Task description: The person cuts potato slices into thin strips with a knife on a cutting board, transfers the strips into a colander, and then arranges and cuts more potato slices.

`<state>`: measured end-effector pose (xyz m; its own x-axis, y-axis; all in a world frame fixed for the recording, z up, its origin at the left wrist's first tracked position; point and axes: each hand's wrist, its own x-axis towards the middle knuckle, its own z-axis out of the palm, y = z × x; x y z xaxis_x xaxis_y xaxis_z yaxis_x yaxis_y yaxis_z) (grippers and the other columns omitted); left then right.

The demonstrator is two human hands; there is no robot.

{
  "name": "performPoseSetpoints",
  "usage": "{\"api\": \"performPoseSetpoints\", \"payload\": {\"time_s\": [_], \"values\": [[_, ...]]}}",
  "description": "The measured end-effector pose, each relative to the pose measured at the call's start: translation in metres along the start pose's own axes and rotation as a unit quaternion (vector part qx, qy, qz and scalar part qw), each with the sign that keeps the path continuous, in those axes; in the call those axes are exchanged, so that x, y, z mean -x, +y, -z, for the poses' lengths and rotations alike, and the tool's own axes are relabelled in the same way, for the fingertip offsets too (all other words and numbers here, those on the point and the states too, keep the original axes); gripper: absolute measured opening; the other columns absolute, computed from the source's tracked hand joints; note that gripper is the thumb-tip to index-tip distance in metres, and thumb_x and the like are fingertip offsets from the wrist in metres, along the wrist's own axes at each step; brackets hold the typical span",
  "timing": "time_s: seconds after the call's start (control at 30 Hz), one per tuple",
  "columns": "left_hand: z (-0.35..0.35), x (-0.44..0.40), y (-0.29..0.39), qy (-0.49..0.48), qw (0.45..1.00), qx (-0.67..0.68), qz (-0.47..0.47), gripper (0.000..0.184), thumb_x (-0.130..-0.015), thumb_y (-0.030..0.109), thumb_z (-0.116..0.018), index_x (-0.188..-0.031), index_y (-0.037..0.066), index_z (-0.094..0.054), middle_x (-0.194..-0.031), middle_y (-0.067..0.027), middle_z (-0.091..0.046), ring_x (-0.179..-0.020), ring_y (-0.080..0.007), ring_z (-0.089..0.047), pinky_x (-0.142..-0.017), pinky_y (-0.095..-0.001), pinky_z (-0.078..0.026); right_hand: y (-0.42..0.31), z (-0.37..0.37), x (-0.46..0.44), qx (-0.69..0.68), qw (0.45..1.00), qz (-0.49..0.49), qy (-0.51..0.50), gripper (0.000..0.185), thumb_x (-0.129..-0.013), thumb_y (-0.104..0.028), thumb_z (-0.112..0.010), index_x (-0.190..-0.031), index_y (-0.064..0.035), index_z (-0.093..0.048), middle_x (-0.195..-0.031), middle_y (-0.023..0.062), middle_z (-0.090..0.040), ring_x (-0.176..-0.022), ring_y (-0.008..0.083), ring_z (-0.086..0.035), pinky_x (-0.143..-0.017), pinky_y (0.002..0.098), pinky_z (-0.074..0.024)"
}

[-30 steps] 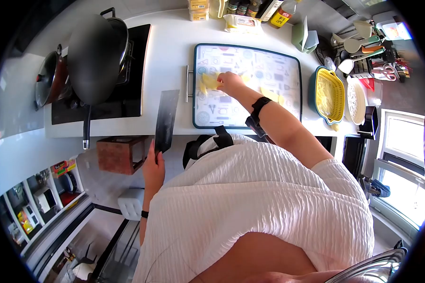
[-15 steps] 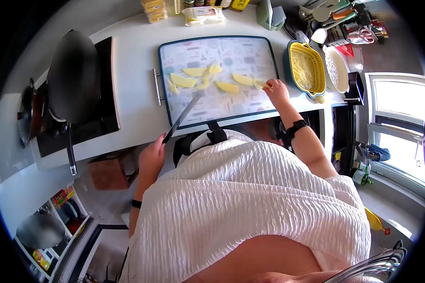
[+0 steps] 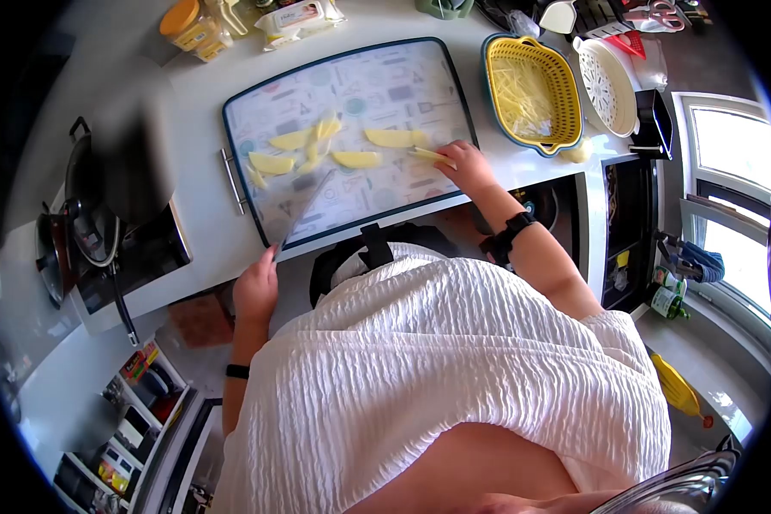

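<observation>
My left hand is closed around the handle of a kitchen knife, whose blade slants up over the cutting board. Between the fingers of my right hand, at the board's right side, is a pale yellow potato slice. Another potato slice lies just up and left of it. Several more lie left of centre, among them a single slice near the knife tip and a slice further left. A few overlap in a small heap.
Right of the board stands a yellow basket holding potato shreds, beside a white colander. A pan handle juts out at the left by the hob. A wipes pack and a yellow-lidded jar stand behind the board.
The whole view has shifted, so the board appears further left and tilted. My right hand, with its slice, has come slightly nearer me. The knife stays in my left hand.
</observation>
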<state>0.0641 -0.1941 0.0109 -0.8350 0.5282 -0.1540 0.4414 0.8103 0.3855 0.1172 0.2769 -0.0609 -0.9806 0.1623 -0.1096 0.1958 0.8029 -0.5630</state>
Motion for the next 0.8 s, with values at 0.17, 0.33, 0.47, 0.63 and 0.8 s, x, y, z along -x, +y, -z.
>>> {"api": "performPoseSetpoints", "payload": {"time_s": [0.17,0.33,0.47,0.63,0.8], "values": [[-0.002,0.000,0.012,0.029,0.999,-0.012,0.012,0.033,-0.092,0.017,-0.055,-0.124,0.017,-0.061,-0.091,-0.0148,-0.067,-0.082,-0.0344,-0.065,-0.071,-0.0438,-0.052,-0.016,0.004,-0.018,-0.071,0.996,-0.022,-0.039,0.024,-0.082,-0.025,-0.069,-0.101,-0.0096,-0.070,-0.100,0.0121,-0.065,-0.099,0.0339,-0.060,-0.086,0.0415,-0.0498],[-0.001,-0.002,0.014,0.016,0.998,-0.053,0.023,0.032,-0.092,0.017,-0.055,-0.123,0.016,-0.060,-0.091,-0.0143,-0.067,-0.082,-0.0339,-0.065,-0.071,-0.0434,-0.052,-0.028,-0.016,-0.033,-0.026,0.999,0.001,0.026,0.023,-0.082,-0.024,-0.069,-0.095,-0.0062,-0.071,-0.101,0.0116,-0.065,-0.106,0.0336,-0.056,-0.089,0.0380,-0.0489],[-0.007,-0.002,0.012,0.044,0.998,-0.051,-0.007,0.032,-0.092,0.017,-0.056,-0.124,0.017,-0.060,-0.087,-0.0136,-0.066,-0.079,-0.0336,-0.064,-0.068,-0.0435,-0.051,-0.041,-0.017,-0.038,-0.019,1.000,-0.023,0.001,0.024,-0.079,-0.024,-0.072,-0.092,-0.0035,-0.071,-0.100,0.0123,-0.065,-0.105,0.0335,-0.055,-0.090,0.0375,-0.0487],[-0.012,0.000,0.012,0.043,0.997,-0.066,-0.005,0.033,-0.091,0.017,-0.057,-0.124,0.018,-0.060,-0.080,-0.0127,-0.064,-0.074,-0.0334,-0.063,-0.064,-0.0446,-0.050,-0.032,-0.012,-0.042,-0.091,0.996,-0.015,-0.003,0.025,-0.075,-0.023,-0.076,-0.091,-0.0037,-0.071,-0.097,0.0129,-0.065,-0.096,0.0349,-0.058,-0.086,0.0395,-0.0495],[-0.013,0.002,0.014,0.051,0.996,-0.072,-0.006,0.034,-0.091,0.015,-0.058,-0.125,0.020,-0.060,-0.078,-0.0123,-0.063,-0.071,-0.0332,-0.062,-0.063,-0.0451,-0.049,-0.027,0.009,-0.091,0.001,0.994,0.071,0.082,0.027,-0.074,-0.027,-0.077,-0.088,-0.0049,-0.072,-0.114,0.0129,-0.061,-0.099,0.0347,-0.059,-0.089,0.0374,-0.0495]]}}
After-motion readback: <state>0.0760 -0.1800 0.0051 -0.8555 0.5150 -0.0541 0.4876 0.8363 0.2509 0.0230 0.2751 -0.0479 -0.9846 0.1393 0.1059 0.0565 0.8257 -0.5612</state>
